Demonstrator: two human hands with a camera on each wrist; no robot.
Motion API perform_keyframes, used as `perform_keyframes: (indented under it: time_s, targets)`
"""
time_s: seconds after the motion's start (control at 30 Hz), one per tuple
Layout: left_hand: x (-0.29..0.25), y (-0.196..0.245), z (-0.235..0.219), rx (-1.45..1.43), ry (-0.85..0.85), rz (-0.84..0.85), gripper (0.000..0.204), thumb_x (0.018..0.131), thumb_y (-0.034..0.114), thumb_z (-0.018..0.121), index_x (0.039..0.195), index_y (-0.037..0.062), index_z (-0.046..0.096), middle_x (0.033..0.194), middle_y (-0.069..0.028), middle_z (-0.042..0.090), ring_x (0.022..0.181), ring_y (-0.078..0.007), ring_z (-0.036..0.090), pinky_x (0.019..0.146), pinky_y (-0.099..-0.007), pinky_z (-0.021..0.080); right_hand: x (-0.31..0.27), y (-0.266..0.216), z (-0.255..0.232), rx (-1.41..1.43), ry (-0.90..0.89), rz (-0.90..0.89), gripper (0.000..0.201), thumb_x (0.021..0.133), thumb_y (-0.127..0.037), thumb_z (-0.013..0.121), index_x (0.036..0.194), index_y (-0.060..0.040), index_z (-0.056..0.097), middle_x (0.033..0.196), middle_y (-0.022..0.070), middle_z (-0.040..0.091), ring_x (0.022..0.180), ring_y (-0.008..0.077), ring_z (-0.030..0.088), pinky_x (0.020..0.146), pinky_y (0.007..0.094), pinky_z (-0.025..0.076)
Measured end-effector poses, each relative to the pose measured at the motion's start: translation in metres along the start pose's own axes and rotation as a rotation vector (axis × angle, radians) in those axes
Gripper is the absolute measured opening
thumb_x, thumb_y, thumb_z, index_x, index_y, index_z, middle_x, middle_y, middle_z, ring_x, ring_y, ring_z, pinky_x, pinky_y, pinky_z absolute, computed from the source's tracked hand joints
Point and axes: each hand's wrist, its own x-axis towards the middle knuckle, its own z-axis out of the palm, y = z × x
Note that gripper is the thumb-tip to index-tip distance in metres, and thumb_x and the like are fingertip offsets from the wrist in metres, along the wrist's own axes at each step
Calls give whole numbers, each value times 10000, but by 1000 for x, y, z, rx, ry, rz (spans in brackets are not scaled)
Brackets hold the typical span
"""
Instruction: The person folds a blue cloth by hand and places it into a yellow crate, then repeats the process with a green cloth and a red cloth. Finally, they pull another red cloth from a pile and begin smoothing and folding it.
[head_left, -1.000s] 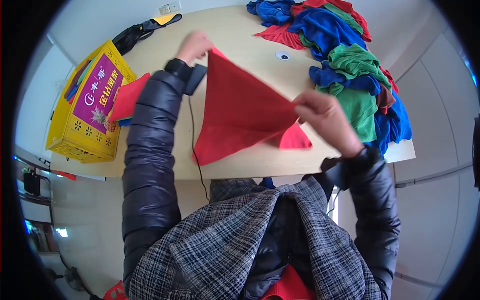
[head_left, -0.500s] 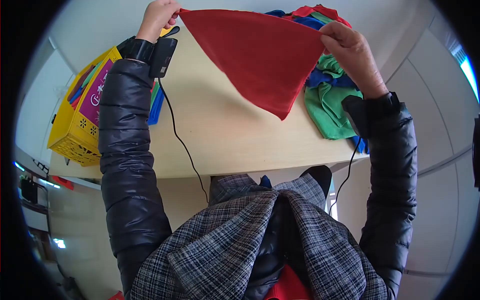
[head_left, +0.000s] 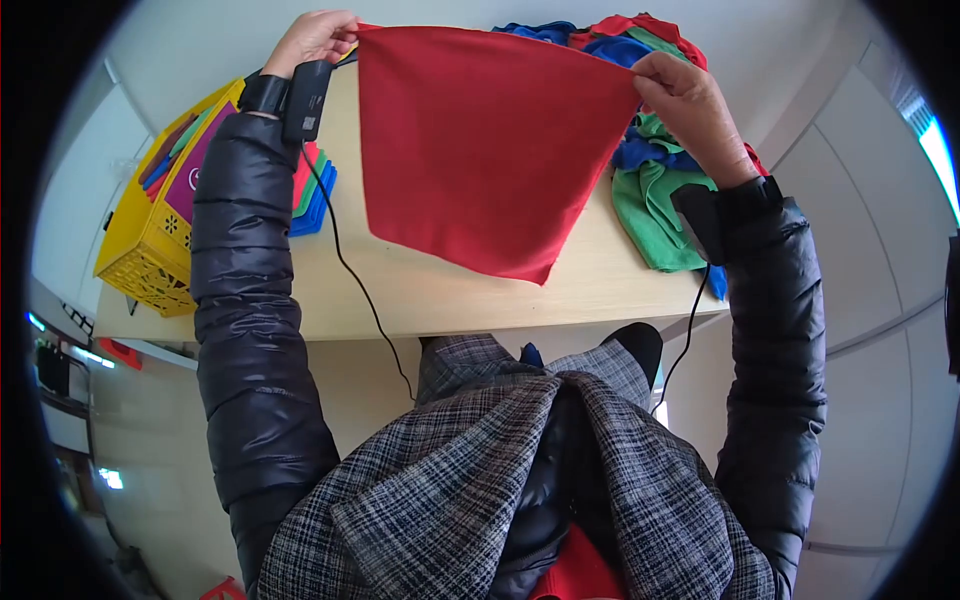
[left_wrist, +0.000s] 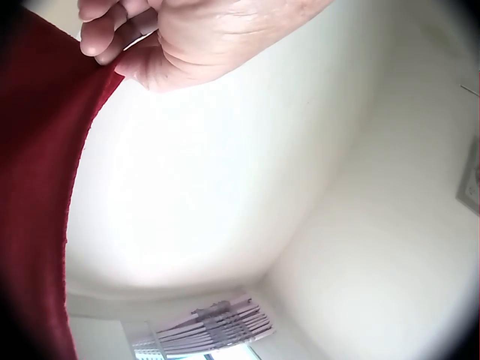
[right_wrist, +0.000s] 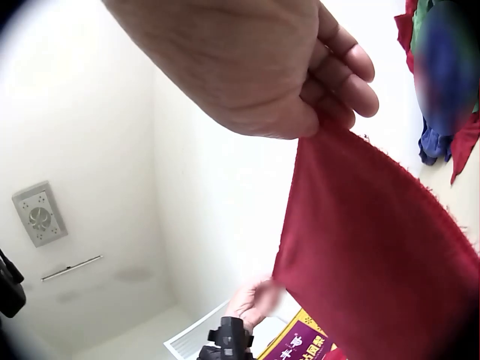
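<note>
A red cloth [head_left: 480, 150] hangs spread between my two hands, raised over the table. My left hand [head_left: 312, 42] pinches its upper left corner; in the left wrist view, thumb and fingers of the left hand [left_wrist: 172, 37] meet on that corner. At the upper right corner my right hand [head_left: 692, 105] pinches the cloth, and the right wrist view shows the right hand [right_wrist: 262, 67] with its thumb against the fingers there. The cloth's lower edge droops freely, with a corner pointing down toward the near side.
To the right lies a heap of green, blue and red cloths [head_left: 655, 215]. A yellow crate [head_left: 150, 255] with cloths in it stands at the left, next to a stack of folded cloths [head_left: 318, 200]. Cables run from both wrists across the table's front edge [head_left: 500, 325].
Both hands rose and spread apart, lifting the red cloth from low over the table. It has since opened from a triangular drape into a nearly square sheet.
</note>
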Motion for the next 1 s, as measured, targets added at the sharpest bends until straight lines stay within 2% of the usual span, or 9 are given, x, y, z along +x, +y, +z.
perform_keyframes:
  time_s: [0.17, 0.3, 0.47, 0.6, 0.67, 0.73, 0.8, 0.87, 1.0]
  targets:
    - [9, -2, 58, -263, 34, -99, 133, 868, 86, 619, 789, -21, 612, 626, -130, 612, 479, -218, 595, 412, -315, 476, 4, 20, -10, -166, 83, 24, 130, 977, -100, 598, 1003, 22, 636, 814, 3, 645, 760, 70, 612, 720, 232, 521]
    - [30, -15, 94, -507, -76, -30, 156, 861, 121, 658, 808, -22, 625, 648, -138, 626, 536, -257, 641, 476, -338, 542, -2, -8, -25, -267, 168, 16, 119, 971, -92, 604, 1001, 16, 643, 802, 7, 645, 761, 70, 616, 719, 238, 521]
    - [13, -38, 132, -368, -80, 170, 187, 915, 165, 598, 969, 4, 676, 826, -74, 695, 719, -161, 687, 683, -298, 578, -27, -69, -7, -309, 108, -80, 94, 947, -82, 625, 1002, -14, 660, 789, 28, 656, 753, 90, 632, 704, 245, 518]
    - [15, -139, 112, -396, -146, -24, 192, 977, 146, 551, 1044, 6, 664, 943, -64, 677, 889, -167, 687, 803, -309, 582, -47, -83, 85, -149, 1, -168, 104, 869, -85, 667, 955, -29, 675, 813, 127, 676, 681, 227, 646, 652, 331, 526]
    - [5, -210, 93, -329, -50, -65, 152, 922, 113, 580, 940, 5, 686, 820, -92, 684, 720, -177, 678, 656, -307, 553, -54, -76, 155, -32, -58, -230, 105, 860, -107, 657, 928, -30, 675, 805, 154, 669, 671, 264, 639, 656, 371, 529]
    - [-11, -280, 49, -276, -294, -232, 137, 915, 121, 595, 874, 30, 689, 782, -95, 671, 696, -167, 665, 615, -309, 532, -67, -69, 215, 139, -243, -81, 123, 866, -130, 645, 931, -29, 672, 782, 167, 658, 699, 274, 659, 681, 385, 532]
    - [-36, -340, 12, 218, -295, -134, 130, 920, 129, 600, 916, 18, 666, 817, -84, 678, 693, -153, 660, 616, -298, 537, -82, -67, 243, 269, -363, 20, 128, 876, -129, 647, 946, -26, 674, 789, 157, 667, 710, 254, 667, 686, 373, 535]
    - [-104, -295, 32, -134, 171, -527, 126, 931, 114, 606, 999, 14, 642, 863, -67, 680, 730, -138, 662, 640, -291, 544, -92, -64, 249, 401, -492, 125, 133, 886, -128, 650, 962, -22, 676, 796, 147, 677, 722, 235, 676, 691, 361, 538]
    - [-204, -266, 65, -31, 170, -324, 156, 951, 92, 616, 1093, 28, 632, 905, -43, 675, 795, -113, 644, 711, -255, 526, -111, 1, 217, 600, -407, 293, 163, 916, -128, 643, 1009, 1, 680, 830, 75, 696, 734, 153, 663, 697, 305, 541]
